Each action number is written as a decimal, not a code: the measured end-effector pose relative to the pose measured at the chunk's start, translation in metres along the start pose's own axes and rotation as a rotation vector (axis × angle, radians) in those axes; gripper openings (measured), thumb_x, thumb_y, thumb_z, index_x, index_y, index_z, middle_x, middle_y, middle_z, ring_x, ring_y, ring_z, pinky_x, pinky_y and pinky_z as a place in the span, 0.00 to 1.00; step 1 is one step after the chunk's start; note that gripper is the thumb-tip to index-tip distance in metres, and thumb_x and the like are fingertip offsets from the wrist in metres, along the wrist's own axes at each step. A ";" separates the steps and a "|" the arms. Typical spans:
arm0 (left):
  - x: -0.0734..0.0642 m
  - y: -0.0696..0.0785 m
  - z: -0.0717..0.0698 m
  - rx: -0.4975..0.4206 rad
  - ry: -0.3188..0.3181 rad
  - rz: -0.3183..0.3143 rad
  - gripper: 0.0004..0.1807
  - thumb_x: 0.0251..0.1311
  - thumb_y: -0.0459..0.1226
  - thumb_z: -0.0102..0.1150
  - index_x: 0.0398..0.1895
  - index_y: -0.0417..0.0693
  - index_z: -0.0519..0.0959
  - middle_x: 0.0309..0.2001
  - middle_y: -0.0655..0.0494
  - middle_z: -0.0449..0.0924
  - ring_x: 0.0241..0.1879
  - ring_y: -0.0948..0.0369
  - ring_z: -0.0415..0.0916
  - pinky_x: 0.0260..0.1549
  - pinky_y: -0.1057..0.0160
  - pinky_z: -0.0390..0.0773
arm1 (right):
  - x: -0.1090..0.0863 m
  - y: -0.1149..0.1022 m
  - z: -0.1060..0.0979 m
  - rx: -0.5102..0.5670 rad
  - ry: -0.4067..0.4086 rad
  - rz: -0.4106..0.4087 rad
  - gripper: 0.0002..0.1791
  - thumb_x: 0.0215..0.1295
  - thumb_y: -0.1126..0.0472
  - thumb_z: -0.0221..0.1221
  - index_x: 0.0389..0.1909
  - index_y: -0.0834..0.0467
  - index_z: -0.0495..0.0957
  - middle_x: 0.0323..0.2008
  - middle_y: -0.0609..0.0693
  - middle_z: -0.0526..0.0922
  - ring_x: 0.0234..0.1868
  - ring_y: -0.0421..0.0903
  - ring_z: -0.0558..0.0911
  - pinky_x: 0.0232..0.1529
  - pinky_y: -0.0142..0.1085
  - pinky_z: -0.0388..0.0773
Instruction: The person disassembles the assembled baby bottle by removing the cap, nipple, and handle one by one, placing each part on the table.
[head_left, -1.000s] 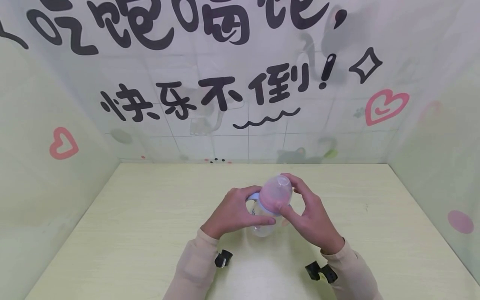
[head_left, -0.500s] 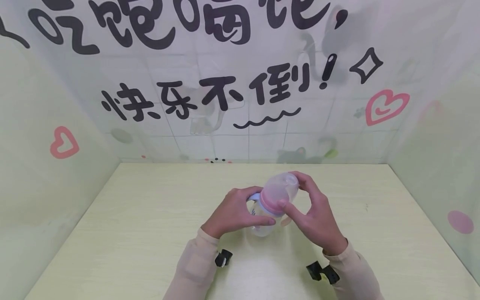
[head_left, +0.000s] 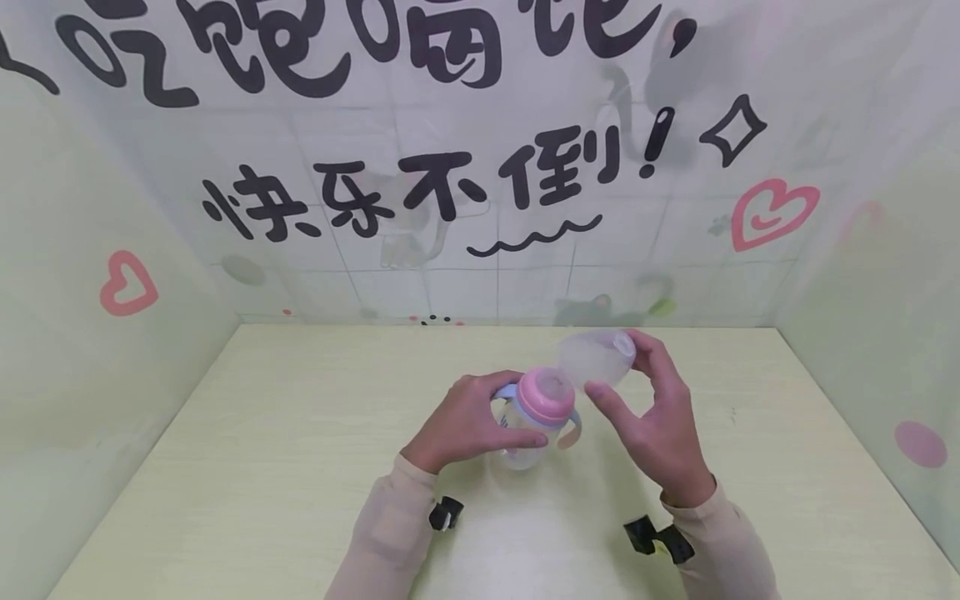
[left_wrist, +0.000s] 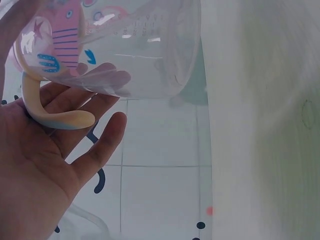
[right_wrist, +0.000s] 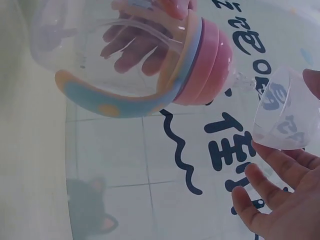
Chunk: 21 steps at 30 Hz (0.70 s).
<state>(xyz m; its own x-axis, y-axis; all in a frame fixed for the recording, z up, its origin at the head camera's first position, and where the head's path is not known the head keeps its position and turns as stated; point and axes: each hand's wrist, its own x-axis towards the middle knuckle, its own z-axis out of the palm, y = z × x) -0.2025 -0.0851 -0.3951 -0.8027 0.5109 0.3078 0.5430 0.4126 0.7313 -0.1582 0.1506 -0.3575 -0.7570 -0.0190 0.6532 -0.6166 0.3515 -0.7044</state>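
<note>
A clear baby bottle (head_left: 522,454) with a pink collar (head_left: 543,396) stands tilted slightly, its two handles out at the sides. My left hand (head_left: 467,427) grips it round the body, the thumb across its front. In the left wrist view, the fingers lie behind the clear wall near a curved handle (left_wrist: 57,118). My right hand (head_left: 663,429) holds the translucent cap (head_left: 596,360) between thumb and fingers, up and right of the collar. A clear nipple (right_wrist: 245,81) shows bare in the right wrist view, pointing toward the cap's open end.
The bottle is over a pale wood-patterned table (head_left: 300,467). A printed back wall (head_left: 465,292) with large black lettering rises behind it, and side panels (head_left: 885,333) flank the table. Black wrist mounts (head_left: 658,540) sit at both sleeves.
My right hand has lifted the cap off the pink collar and carried it up and right, tilting it sideways. My left hand keeps its grip on the bottle, almost unmoved.
</note>
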 end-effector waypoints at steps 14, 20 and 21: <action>-0.002 -0.006 -0.008 0.007 0.053 -0.007 0.34 0.42 0.54 0.79 0.54 0.54 0.82 0.44 0.72 0.84 0.47 0.71 0.80 0.48 0.62 0.79 | 0.003 0.027 -0.011 -0.220 0.005 0.201 0.29 0.55 0.59 0.72 0.55 0.65 0.72 0.50 0.58 0.82 0.54 0.56 0.77 0.54 0.53 0.68; -0.002 -0.006 -0.010 -0.004 0.070 0.004 0.32 0.42 0.53 0.79 0.53 0.55 0.82 0.43 0.73 0.84 0.46 0.71 0.80 0.48 0.61 0.80 | 0.001 0.037 -0.008 -0.272 -0.081 0.261 0.30 0.57 0.54 0.71 0.55 0.64 0.72 0.51 0.59 0.81 0.56 0.57 0.77 0.55 0.55 0.70; -0.003 -0.005 -0.011 -0.007 0.069 0.002 0.32 0.43 0.53 0.79 0.53 0.55 0.82 0.43 0.73 0.84 0.46 0.72 0.80 0.48 0.61 0.80 | 0.001 0.039 -0.008 -0.284 -0.097 0.275 0.30 0.57 0.54 0.71 0.55 0.63 0.72 0.51 0.58 0.81 0.56 0.57 0.77 0.55 0.54 0.70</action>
<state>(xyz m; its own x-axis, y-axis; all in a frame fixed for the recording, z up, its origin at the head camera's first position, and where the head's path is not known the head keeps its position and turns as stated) -0.2061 -0.0968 -0.3932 -0.8170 0.4584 0.3499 0.5429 0.4068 0.7347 -0.1808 0.1712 -0.3823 -0.9105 0.0284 0.4125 -0.3145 0.6001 -0.7355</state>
